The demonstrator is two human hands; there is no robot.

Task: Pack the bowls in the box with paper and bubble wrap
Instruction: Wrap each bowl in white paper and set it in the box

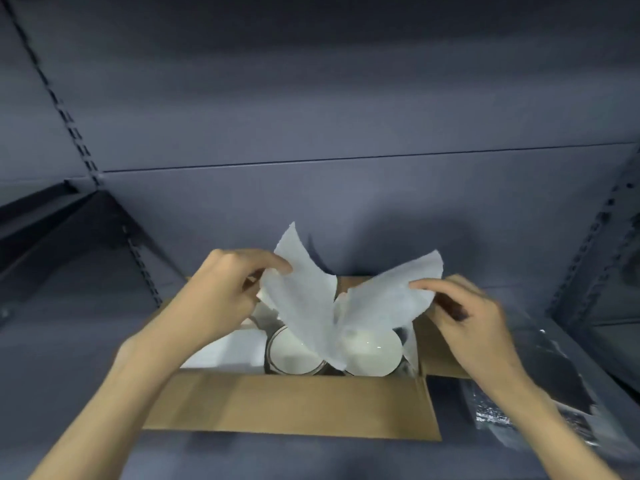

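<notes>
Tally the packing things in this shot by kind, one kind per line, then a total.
Bowls: 2, a left bowl and a right bowl, side by side in the box
Cardboard box: 1
White paper sheet: 1, pinched by the left hand and right hand
Bubble wrap: 1, right of the box
Total: 5

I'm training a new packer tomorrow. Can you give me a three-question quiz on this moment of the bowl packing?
1. True or false: both hands hold the white paper sheet above the cardboard box.
2. How many white bowls show in the box? A) one B) two C) four
3. Fill in: the bubble wrap lies on the shelf to the ___ of the box.

Key:
1. True: the left hand and the right hand each pinch one side.
2. B: left bowl, right bowl.
3. right
</notes>
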